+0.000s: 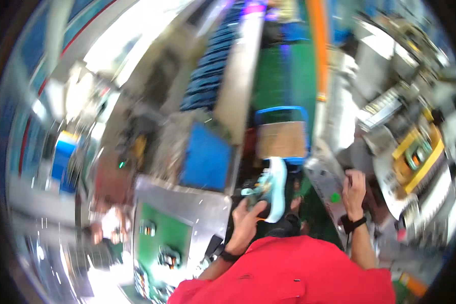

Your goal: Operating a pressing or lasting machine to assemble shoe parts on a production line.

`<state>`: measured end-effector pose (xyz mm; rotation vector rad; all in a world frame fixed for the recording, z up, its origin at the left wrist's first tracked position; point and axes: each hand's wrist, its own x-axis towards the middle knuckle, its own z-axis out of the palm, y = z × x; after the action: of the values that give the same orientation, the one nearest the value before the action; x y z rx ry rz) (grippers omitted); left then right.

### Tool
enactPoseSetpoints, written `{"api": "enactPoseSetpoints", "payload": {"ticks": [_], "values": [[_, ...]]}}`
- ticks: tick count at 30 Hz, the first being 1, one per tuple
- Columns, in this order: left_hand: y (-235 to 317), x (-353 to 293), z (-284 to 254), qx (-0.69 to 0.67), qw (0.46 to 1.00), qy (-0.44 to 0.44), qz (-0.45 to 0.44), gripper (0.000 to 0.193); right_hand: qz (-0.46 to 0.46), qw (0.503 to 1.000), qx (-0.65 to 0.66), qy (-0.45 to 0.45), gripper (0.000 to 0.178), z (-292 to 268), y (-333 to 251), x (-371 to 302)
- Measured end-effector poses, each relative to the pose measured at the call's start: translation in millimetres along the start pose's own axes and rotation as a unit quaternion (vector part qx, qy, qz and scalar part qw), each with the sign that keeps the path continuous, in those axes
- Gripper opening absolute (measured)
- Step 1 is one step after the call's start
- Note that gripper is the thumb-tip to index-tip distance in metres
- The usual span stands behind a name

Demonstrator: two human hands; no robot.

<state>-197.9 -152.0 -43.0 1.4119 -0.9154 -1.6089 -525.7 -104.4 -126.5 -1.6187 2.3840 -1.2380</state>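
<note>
My left hand (245, 220) grips a pale blue sneaker (274, 195) with a white sole, its thumb and fingers around the dark ankle opening. The shoe is tilted, its sole side facing right, and it is held in the air in front of my red shirt. Off to the right, my right hand (354, 187) hovers by a grey metal panel with a green button (335, 197). Its fingers are slightly bent with a gap beside the thumb, and no object shows in them. Blur hides whether it touches the panel.
A metal-edged table (207, 205) with a green mat and several shoes stands at left. Ahead are a blue panel (205, 159), a blue-framed cart (283, 139) with a brown board, and an orange post (319, 55). Machinery with a yellow frame (418, 157) is at right.
</note>
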Motion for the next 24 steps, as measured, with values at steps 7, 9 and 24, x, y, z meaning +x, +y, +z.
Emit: {"api": "enactPoseSetpoints", "payload": {"ticks": [7, 9, 24], "values": [[-38.3, -38.6, -79.8, -0.026, 0.989, 0.145, 0.018, 0.041, -0.044, 0.989, -0.086, -0.114, 0.033, 115.2, 80.9, -53.8], [-50.1, -48.3, -111.4, -0.107, 0.977, 0.183, 0.021, 0.043, 0.009, 0.993, -0.038, -0.109, 0.033, 103.0, 59.8, -44.0], [-178.9, -37.4, -520.6, -0.075, 0.779, 0.622, 0.011, 0.045, -0.613, 0.786, 0.067, -0.031, 0.042, 147.6, -576.5, 212.2]]}}
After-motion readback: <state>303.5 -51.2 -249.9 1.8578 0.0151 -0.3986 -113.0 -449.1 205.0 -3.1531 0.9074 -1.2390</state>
